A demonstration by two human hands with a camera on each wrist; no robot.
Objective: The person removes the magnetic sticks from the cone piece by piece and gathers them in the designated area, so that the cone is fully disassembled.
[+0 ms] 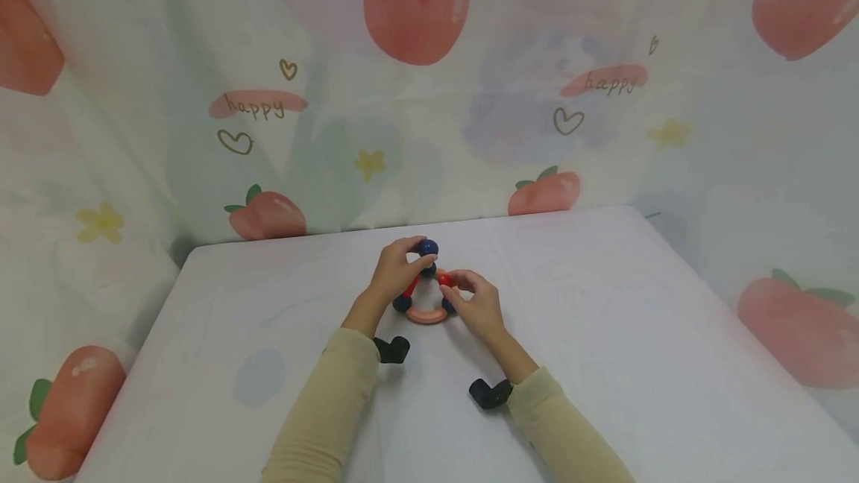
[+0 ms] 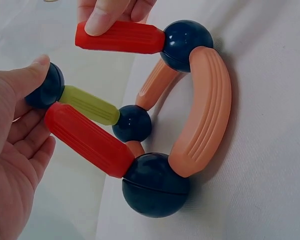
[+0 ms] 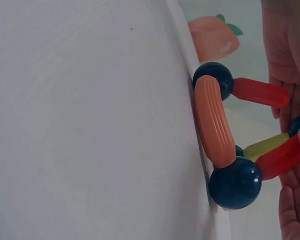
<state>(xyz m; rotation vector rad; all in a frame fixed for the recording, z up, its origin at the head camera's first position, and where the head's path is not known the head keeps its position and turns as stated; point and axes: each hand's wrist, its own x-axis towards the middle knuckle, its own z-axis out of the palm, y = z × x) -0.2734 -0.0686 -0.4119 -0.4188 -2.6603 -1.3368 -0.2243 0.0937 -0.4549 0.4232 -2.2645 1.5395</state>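
Observation:
A toy frame of blue balls and ribbed rods stands on the table, its curved orange rods (image 2: 205, 110) joining the base balls. My left hand (image 1: 396, 273) pinches the top blue ball (image 2: 42, 89) between thumb and fingers. A red rod (image 2: 87, 137) and a green rod (image 2: 90, 105) slope from that ball down to two base balls. At the frame's right side, my right hand (image 1: 479, 304) pinches the upper end of another red rod (image 2: 120, 37). Its lower end meets the right base ball (image 3: 235, 182), and its held end stands apart from the top ball.
White cloth covers the table (image 1: 584, 319), whose far edge meets a fruit-printed curtain (image 1: 429, 133). Black curved pieces, one by the left wrist (image 1: 392, 349) and one by the right wrist (image 1: 490, 394), stick out at the cuffs.

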